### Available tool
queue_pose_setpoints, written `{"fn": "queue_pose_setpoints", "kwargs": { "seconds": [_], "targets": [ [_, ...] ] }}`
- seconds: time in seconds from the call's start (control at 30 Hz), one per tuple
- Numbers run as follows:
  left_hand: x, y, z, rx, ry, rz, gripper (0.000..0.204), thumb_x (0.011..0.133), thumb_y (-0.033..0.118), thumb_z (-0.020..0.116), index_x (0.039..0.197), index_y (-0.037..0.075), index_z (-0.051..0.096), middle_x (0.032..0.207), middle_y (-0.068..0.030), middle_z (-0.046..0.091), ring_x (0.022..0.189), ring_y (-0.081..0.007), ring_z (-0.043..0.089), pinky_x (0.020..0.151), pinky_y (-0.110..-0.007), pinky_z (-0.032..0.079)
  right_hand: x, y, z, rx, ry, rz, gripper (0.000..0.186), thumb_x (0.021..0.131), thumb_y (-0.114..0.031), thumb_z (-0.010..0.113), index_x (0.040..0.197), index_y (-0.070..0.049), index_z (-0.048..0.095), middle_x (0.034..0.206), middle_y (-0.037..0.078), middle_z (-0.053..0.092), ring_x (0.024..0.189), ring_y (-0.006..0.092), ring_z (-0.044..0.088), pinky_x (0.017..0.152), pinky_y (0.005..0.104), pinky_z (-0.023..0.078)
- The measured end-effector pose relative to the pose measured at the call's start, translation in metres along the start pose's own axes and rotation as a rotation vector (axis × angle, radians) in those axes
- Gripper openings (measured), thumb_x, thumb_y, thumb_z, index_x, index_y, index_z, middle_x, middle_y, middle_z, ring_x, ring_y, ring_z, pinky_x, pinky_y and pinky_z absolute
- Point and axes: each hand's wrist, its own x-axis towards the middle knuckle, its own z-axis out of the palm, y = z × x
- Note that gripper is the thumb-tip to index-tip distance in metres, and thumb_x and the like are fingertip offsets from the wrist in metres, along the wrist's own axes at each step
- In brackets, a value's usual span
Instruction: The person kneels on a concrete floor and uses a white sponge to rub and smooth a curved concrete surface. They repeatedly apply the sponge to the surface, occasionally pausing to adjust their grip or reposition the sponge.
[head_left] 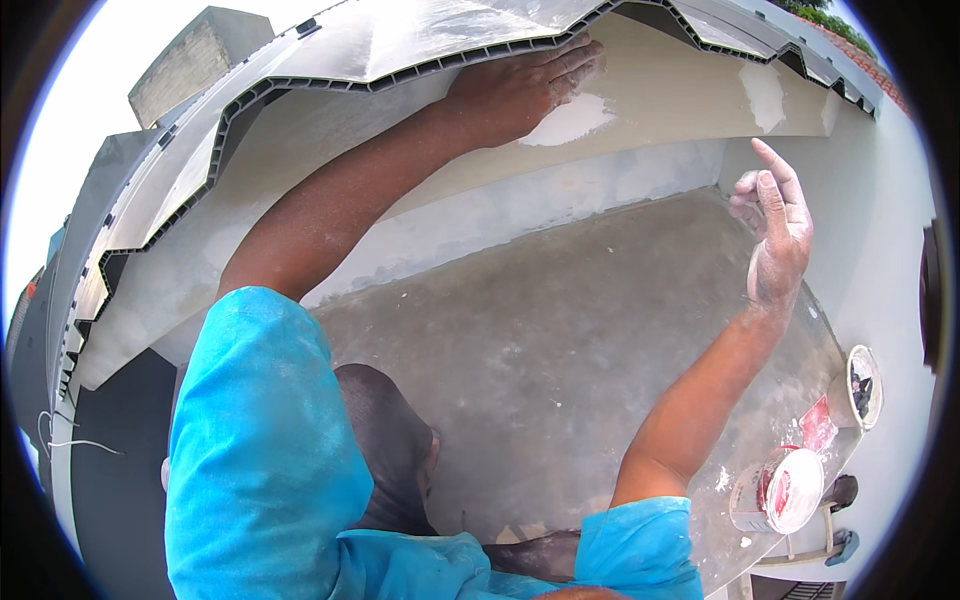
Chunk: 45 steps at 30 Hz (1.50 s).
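My left hand (525, 88) lies with its fingers stretched out against the cream wall band (660, 95), just under the corrugated roof sheet (420, 40). Next to its fingertips is a white patch of filler (572, 121) on that band. A second white patch (763, 97) shows farther right. Raised in the air, my right hand (778, 235) is dusted with white powder. Its index finger points up, the thumb stands apart and the other fingers are bent; nothing shows in it.
At the lower right stand a bucket with white paste (797, 490) and another bucket (862, 388) with dark things inside. A red and white packet (818, 426) lies between them on the concrete slab (560, 330). Past the slab's edge is a ladder (800, 556). Loose wires (80, 442) stick out at left.
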Motion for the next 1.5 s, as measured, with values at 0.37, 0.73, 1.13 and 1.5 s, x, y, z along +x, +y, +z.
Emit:
{"fn": "queue_pose_setpoints", "kwargs": {
  "seconds": [0.37, 0.73, 1.13, 1.5],
  "targets": [
    [-0.135, -0.023, 0.005, 0.404, -0.108, -0.088, 0.050, 0.106, 0.035, 0.046, 0.154, 0.025, 0.040, 0.166, 0.0097, 0.024, 0.152, -0.0108, 0.024, 0.125, -0.042, 0.029, 0.001, 0.002, -0.035, 0.028, 0.113, 0.032, 0.036, 0.101, -0.024, 0.058, 0.130, -0.004, 0.065, 0.082, -0.002, 0.062, 0.084, 0.0106, 0.059, 0.081, 0.0291, 0.048],
    [-0.173, -0.027, 0.015, 0.488, -0.171, -0.081, 0.042, 0.101, 0.026, 0.055, 0.142, 0.016, 0.057, 0.166, 0.0067, 0.028, 0.150, -0.0161, 0.030, 0.123, -0.047, 0.031, 0.002, -0.001, -0.015, -0.044, -0.040, -0.062, 0.036, 0.101, -0.024, 0.060, 0.130, -0.004, 0.066, 0.089, 0.001, 0.068, 0.086, 0.0092, 0.062, 0.081, 0.0266, 0.051],
    [-0.115, -0.007, 0.019, 0.514, -0.147, -0.133, 0.046, 0.104, 0.032, 0.049, 0.149, 0.026, 0.049, 0.164, 0.0086, 0.032, 0.151, -0.0124, 0.029, 0.125, -0.046, 0.027, 0.002, 0.012, -0.011, -0.038, 0.010, -0.054, 0.038, 0.099, -0.026, 0.063, 0.129, -0.003, 0.066, 0.090, 0.001, 0.067, 0.083, 0.0097, 0.062, 0.081, 0.0269, 0.049],
    [0.001, 0.012, 0.032, 0.305, -0.031, 0.121, 0.051, 0.097, 0.015, 0.049, 0.148, 0.008, 0.049, 0.161, -0.0079, 0.038, 0.149, -0.0252, 0.034, 0.124, -0.043, 0.027, 0.002, 0.013, 0.005, 0.120, 0.050, -0.057, 0.035, 0.099, -0.022, 0.062, 0.129, -0.003, 0.065, 0.087, 0.001, 0.066, 0.080, 0.0103, 0.062, 0.075, 0.0251, 0.051]
  ]
}}
